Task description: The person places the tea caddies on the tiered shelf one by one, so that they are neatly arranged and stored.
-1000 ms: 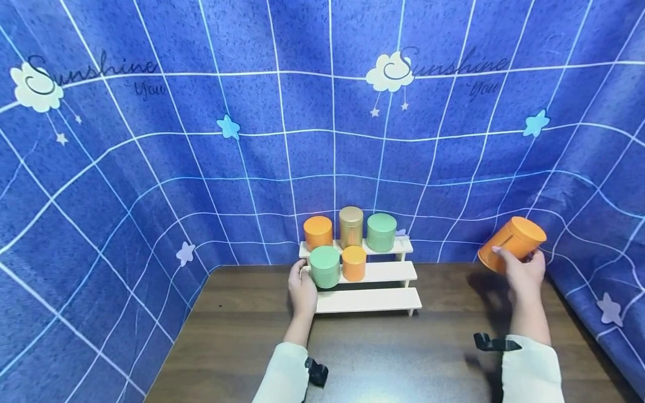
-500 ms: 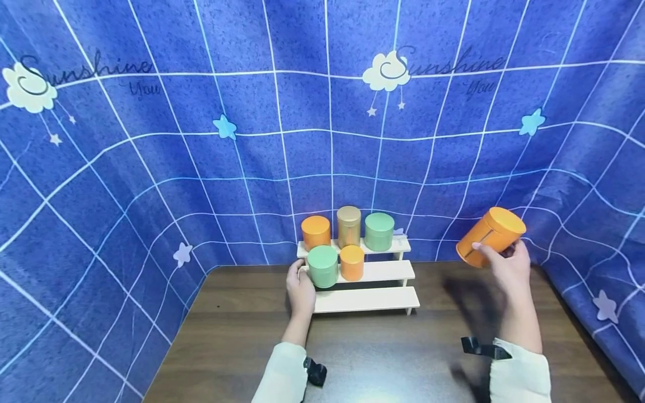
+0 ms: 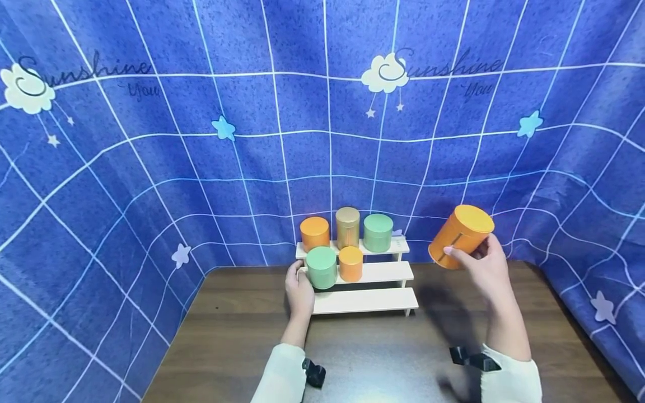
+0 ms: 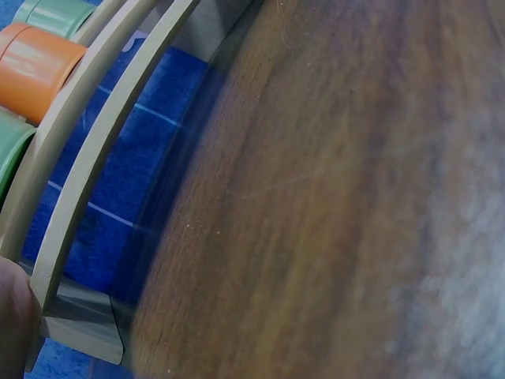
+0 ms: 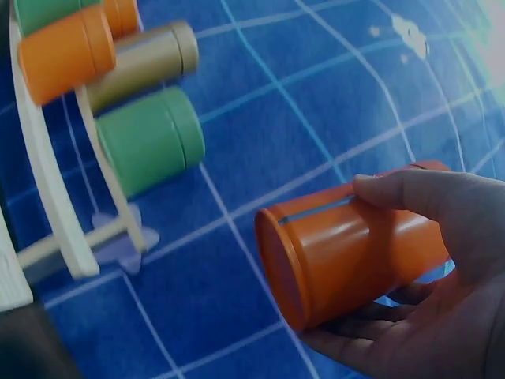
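Observation:
In the head view my right hand point(image 3: 486, 274) grips a large orange canister point(image 3: 461, 238) by its side, lid up and tilted, above the table right of the stand. The right wrist view shows the thumb along its dark side strip and fingers beneath. My left hand point(image 3: 299, 294) holds the left end of a white three-tier stand point(image 3: 364, 301). On the top tier stand an orange tin point(image 3: 314, 234), a tall gold tin point(image 3: 347, 228) and a green tin point(image 3: 378, 233). A green tin point(image 3: 321, 268) and a small orange tin point(image 3: 350, 264) occupy the middle tier's left part.
The stand sits at the back of a brown wooden table point(image 3: 242, 347). Right behind it hangs a blue checked curtain point(image 3: 252, 168) with clouds and stars, which also closes in both sides. The lowest tier carries no tin.
My right hand has carried the large orange canister leftward toward the stand, and the canister has tipped more upright. The left hand has stayed at the stand's left end.

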Action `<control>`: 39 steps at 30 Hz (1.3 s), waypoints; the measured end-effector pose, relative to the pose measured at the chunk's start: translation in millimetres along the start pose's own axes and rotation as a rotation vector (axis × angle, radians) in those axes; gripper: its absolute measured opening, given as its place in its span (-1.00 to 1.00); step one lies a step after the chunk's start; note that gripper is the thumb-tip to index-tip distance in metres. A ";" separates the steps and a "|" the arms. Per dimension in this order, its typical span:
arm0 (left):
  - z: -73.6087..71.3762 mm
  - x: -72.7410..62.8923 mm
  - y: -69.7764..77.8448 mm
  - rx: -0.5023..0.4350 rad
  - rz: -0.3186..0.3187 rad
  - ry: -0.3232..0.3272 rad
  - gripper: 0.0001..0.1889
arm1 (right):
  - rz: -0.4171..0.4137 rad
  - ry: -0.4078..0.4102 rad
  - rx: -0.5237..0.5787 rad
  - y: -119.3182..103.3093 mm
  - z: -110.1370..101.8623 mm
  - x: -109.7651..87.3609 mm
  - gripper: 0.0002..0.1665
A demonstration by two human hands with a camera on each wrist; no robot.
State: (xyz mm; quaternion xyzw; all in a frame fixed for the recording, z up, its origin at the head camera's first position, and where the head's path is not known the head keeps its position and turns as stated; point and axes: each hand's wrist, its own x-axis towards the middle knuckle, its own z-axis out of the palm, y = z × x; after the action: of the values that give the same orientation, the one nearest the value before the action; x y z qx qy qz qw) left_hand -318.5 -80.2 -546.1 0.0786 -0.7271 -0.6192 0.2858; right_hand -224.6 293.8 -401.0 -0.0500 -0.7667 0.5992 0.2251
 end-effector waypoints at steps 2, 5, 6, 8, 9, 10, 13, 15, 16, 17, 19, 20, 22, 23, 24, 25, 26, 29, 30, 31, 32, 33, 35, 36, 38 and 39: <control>-0.3 -0.3 1.0 -0.004 -0.002 0.001 -0.65 | -0.039 -0.037 0.004 -5.0 6.3 -3.9 -0.33; -0.7 -0.9 3.2 -0.011 -0.007 -0.003 -0.65 | -0.105 -0.088 0.013 -10.9 17.0 -8.1 -0.28; -0.5 -0.9 3.2 -0.011 -0.007 -0.002 -0.65 | -0.122 -0.109 0.021 -12.3 20.8 -9.2 -0.26; -0.2 -0.6 3.9 -0.009 -0.008 -0.003 -0.65 | -0.151 -0.143 0.036 -14.4 28.4 -10.5 -0.22; 0.0 -0.2 4.0 -0.012 -0.010 -0.005 -0.65 | -0.162 -0.159 0.044 -15.2 31.9 -11.1 -0.19; 0.0 -0.1 4.5 -0.018 -0.013 -0.005 -0.65 | -0.169 -0.175 0.048 -15.9 35.2 -11.5 -0.17; -0.2 0.2 5.7 -0.027 -0.023 -0.004 -0.65 | -0.167 -0.204 0.060 -17.3 44.4 -12.6 -0.12; -0.3 0.8 6.7 -0.037 -0.027 -0.005 -0.65 | -0.160 -0.210 0.067 -17.3 49.5 -13.2 -0.11; -0.4 0.9 7.0 -0.037 -0.026 -0.006 -0.65 | -0.153 -0.210 0.066 -16.7 51.9 -13.4 -0.10; -0.2 0.9 6.8 -0.034 -0.025 -0.006 -0.65 | -0.143 -0.211 0.069 -16.1 54.0 -13.5 -0.09; -0.2 0.9 7.1 -0.037 -0.022 -0.010 -0.65 | -0.126 -0.213 0.065 -13.6 58.0 -13.4 -0.08; -0.1 0.7 7.2 -0.037 -0.022 -0.010 -0.65 | -0.119 -0.215 0.060 -12.2 60.0 -13.3 -0.08; 0.4 0.2 6.9 -0.035 -0.023 -0.010 -0.65 | -0.101 -0.224 0.049 -8.7 63.8 -12.7 -0.06; 0.4 -0.2 7.2 -0.035 -0.026 -0.009 -0.65 | -0.092 -0.229 0.043 -7.0 65.6 -12.4 -0.06; 0.5 -0.4 7.7 -0.039 -0.029 -0.010 -0.65 | -0.086 -0.232 0.030 -4.9 67.3 -12.0 -0.06; 0.6 -1.0 7.5 -0.034 -0.032 -0.008 -0.66 | -0.079 -0.234 0.021 -2.8 69.3 -11.8 -0.06; 0.8 -1.4 7.3 -0.032 -0.033 -0.006 -0.66 | -0.071 -0.235 0.015 -1.0 71.5 -11.9 -0.07; 1.2 -1.9 7.5 -0.028 -0.031 -0.005 -0.66 | -0.049 -0.241 0.008 5.3 78.0 -11.8 -0.08; 1.6 -1.5 7.1 -0.029 -0.027 -0.005 -0.66 | -0.041 -0.244 0.009 7.8 80.4 -11.5 -0.08; 1.9 -1.4 6.9 -0.028 -0.022 -0.005 -0.66 | -0.033 -0.249 0.012 10.0 82.8 -11.4 -0.07; 2.0 -1.0 7.1 -0.032 -0.018 -0.005 -0.66 | -0.026 -0.253 0.015 12.2 85.3 -11.4 -0.07; 2.2 -0.7 7.2 -0.032 -0.014 -0.006 -0.66 | -0.020 -0.257 0.015 14.6 87.6 -11.2 -0.07; 2.3 -0.1 6.8 -0.038 -0.011 -0.007 -0.66 | -0.008 -0.266 0.019 19.3 92.1 -10.8 -0.07; 2.5 0.3 5.9 -0.035 -0.010 -0.006 -0.66 | -0.001 -0.267 0.016 21.5 94.2 -10.6 -0.07; 2.4 0.7 4.6 -0.034 -0.011 -0.004 -0.66 | 0.009 -0.269 0.015 25.2 98.3 -10.2 -0.07; 2.2 0.8 4.1 -0.035 -0.013 -0.002 -0.66 | 0.018 -0.273 0.022 27.1 100.3 -9.7 -0.07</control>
State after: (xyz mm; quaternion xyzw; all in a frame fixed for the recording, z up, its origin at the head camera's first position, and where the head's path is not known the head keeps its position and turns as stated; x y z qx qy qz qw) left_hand -319.2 -77.8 -542.2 0.0774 -0.7159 -0.6338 0.2823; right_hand -261.8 208.1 -447.3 0.0277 -0.7829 0.6110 0.1141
